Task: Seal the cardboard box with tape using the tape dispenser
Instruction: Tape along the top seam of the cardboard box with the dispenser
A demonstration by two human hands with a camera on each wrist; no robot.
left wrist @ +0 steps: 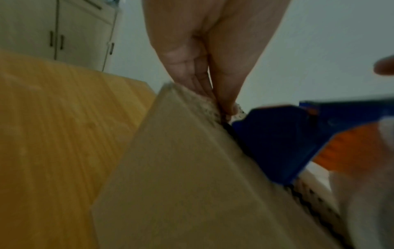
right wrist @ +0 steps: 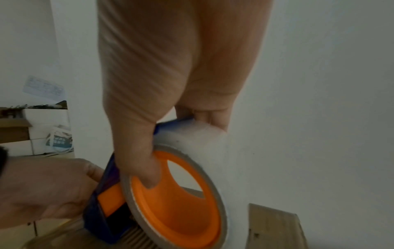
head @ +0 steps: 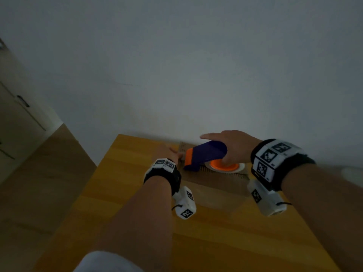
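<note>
Two hands on the job, both at the far edge of the desk (head: 125, 193) by the wall. Cardboard box (head: 214, 185) sits there w/ the tape dispenser (head: 204, 156) on its top, nose at the box's left end. Right hand (head: 233, 148) wraps the dispenser: thumb hooked into the orange core (right wrist: 170, 202) of the tape roll, fingers curled over the blue body, index looks stretched forward. Left hand (head: 167, 152) has fingers straight and pressed together, tips down on the box's top left edge just beside the dispenser nose; probably pinning the tape end, but blur hides the tape itself.

Handling, my read: dispenser is light, rigid plastic, best held as now, thru the core and over the body. Box looks light, corrugated, walls stiff but flaps flex, so it'd likely slide w/o the left hand bracing. Serrated cutter prob near the nose; keep fingertips off it.
</note>
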